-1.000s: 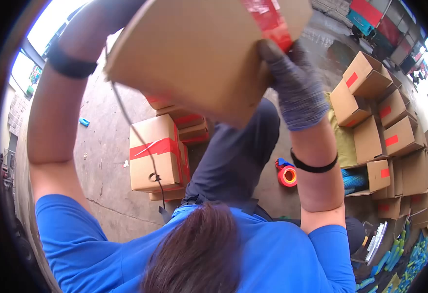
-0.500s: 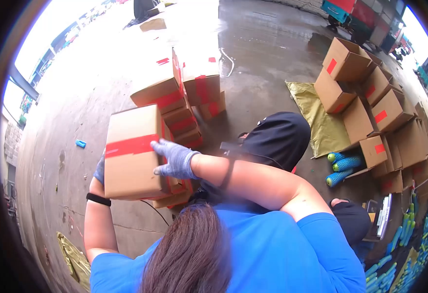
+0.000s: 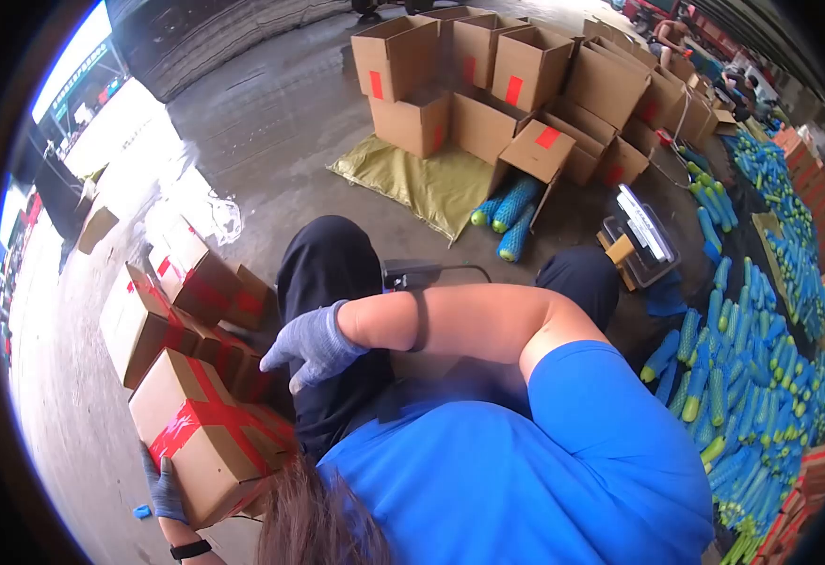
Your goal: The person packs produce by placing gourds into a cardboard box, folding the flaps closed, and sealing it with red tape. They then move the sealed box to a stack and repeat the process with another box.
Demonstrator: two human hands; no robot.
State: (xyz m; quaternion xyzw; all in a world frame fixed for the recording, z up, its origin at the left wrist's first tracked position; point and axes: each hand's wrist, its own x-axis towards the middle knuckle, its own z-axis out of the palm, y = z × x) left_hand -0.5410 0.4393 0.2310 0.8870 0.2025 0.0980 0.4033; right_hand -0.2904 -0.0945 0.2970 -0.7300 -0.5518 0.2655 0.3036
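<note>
My left hand (image 3: pixel 164 488), in a grey glove, lies against the outer side of a brown carton (image 3: pixel 207 443) crossed with red tape. That carton stands beside other taped cartons (image 3: pixel 144 325) at the left. My right hand (image 3: pixel 311 350), also gloved, is off the carton, over my dark-trousered knee. Its fingers are apart and nothing is in them.
Open empty cartons (image 3: pixel 488 122) stand beyond a yellow-green sack sheet (image 3: pixel 412 184). Several blue-netted vegetables (image 3: pixel 511 212) lie near them. A scale (image 3: pixel 638 235) is at the right, with a large netted pile (image 3: pixel 752 377) behind. Two people (image 3: pixel 671 38) are far off.
The view has swung right, bringing the netted pile into sight. My right hand has come away from the carton. The carton now sits lower left, turned, with my left hand still on its side.
</note>
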